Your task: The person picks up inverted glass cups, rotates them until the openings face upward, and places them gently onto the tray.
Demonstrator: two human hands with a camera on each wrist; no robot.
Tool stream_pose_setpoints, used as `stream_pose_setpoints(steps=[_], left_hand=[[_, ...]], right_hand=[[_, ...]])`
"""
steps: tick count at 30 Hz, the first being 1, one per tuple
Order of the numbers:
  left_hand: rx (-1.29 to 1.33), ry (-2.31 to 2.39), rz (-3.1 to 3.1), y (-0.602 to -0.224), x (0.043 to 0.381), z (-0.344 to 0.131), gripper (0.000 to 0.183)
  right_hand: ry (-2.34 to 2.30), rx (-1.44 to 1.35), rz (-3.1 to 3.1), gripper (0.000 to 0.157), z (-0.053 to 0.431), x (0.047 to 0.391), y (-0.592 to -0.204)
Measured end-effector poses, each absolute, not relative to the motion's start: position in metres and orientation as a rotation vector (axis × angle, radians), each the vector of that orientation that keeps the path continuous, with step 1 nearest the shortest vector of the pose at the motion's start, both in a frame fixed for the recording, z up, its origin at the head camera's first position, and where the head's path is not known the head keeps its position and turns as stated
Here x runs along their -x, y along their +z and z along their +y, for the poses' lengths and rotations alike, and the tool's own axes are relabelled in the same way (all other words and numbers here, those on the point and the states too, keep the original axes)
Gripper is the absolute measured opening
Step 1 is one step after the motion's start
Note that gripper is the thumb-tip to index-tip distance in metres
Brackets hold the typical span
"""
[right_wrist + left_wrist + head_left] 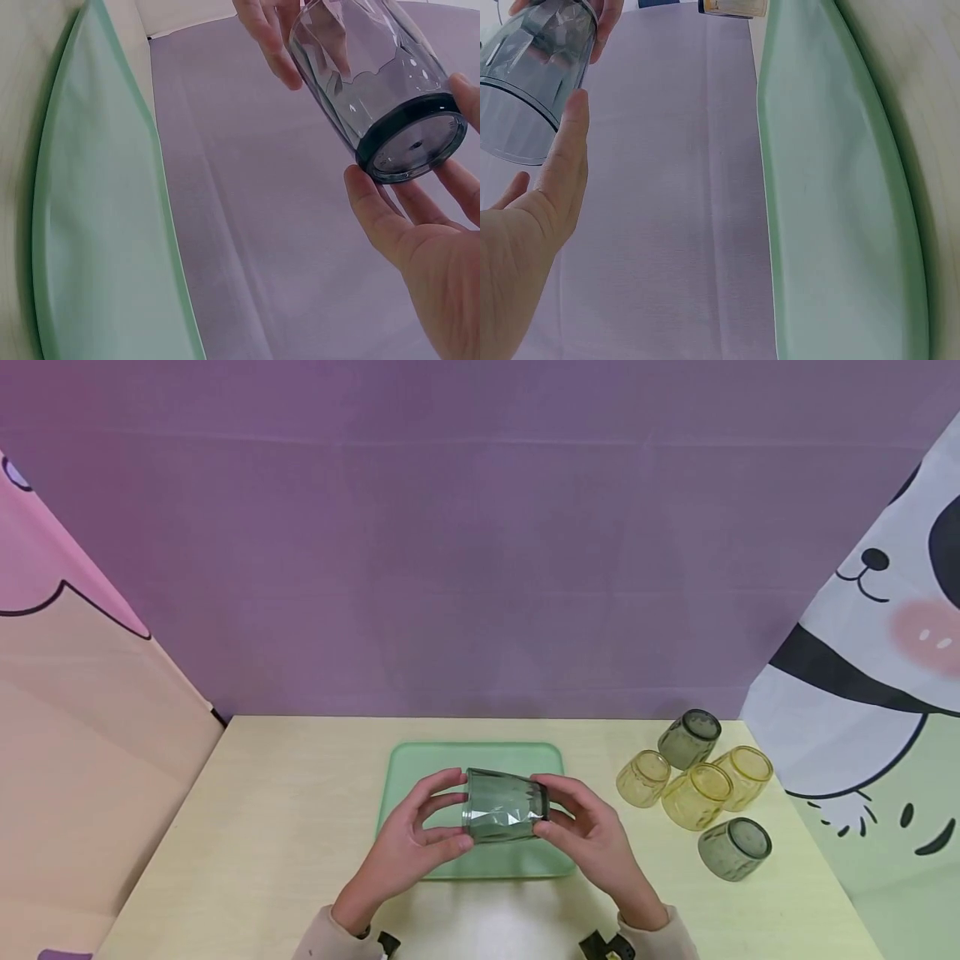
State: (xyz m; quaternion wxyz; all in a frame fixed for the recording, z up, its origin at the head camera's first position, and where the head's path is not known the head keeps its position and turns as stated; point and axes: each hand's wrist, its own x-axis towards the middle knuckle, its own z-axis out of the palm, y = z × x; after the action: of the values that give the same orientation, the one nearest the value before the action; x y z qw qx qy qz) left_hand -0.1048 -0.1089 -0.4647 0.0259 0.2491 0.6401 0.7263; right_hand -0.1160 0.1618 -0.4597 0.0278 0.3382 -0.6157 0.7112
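A grey-green glass tumbler [504, 807] lies sideways in the air above a green tray [480, 753]. At its open rim, my left hand [420, 827] holds it between thumb and fingers. My right hand [588, 831] grips the other end, fingertips around the thick base. The right wrist view shows the tumbler [367, 67] tilted, its dark base ring facing the right palm. In the left wrist view the rim of the tumbler [547, 52] is turned toward the left hand [551, 187].
Upside down on the table's right stand two grey glasses, one at the back [688, 739] and one nearer [735, 850]. Between them cluster three yellow glasses: a small one [642, 779], a middle one [696, 797] and a right one [746, 777]. A purple backdrop [480, 568] hangs behind.
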Motion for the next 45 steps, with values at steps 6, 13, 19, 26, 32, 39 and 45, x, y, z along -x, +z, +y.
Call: stream_pose_setpoints(steps=[6,13,19,26,32,39,45], left_hand=[[-0.758,2.244,1.978,-0.465,0.105,-0.110,0.070],[-0.762,2.237,1.986,-0.465,0.106,-0.110,0.070],[-0.800,2.229,2.035,-0.462,0.107,-0.110,0.069],[-0.828,2.232,2.072,-0.458,0.109,-0.110,0.069],[-0.779,2.185,2.161,-0.455,0.110,-0.113,0.067],[-0.620,2.093,2.332,-0.449,0.115,-0.121,0.069],[-0.410,1.841,2.592,-0.444,0.121,-0.125,0.073]], right_hand=[[2.205,-1.031,-1.924,0.050,0.160,0.116,-0.459],[2.234,-1.012,-1.945,0.051,0.161,0.116,-0.461],[2.224,-1.033,-1.960,0.051,0.161,0.117,-0.461],[2.210,-1.060,-1.971,0.052,0.160,0.117,-0.459],[2.128,-1.063,-2.015,0.050,0.162,0.117,-0.460],[1.921,-1.019,-2.126,0.048,0.168,0.117,-0.461],[1.547,-0.944,-2.292,0.050,0.177,0.118,-0.463]])
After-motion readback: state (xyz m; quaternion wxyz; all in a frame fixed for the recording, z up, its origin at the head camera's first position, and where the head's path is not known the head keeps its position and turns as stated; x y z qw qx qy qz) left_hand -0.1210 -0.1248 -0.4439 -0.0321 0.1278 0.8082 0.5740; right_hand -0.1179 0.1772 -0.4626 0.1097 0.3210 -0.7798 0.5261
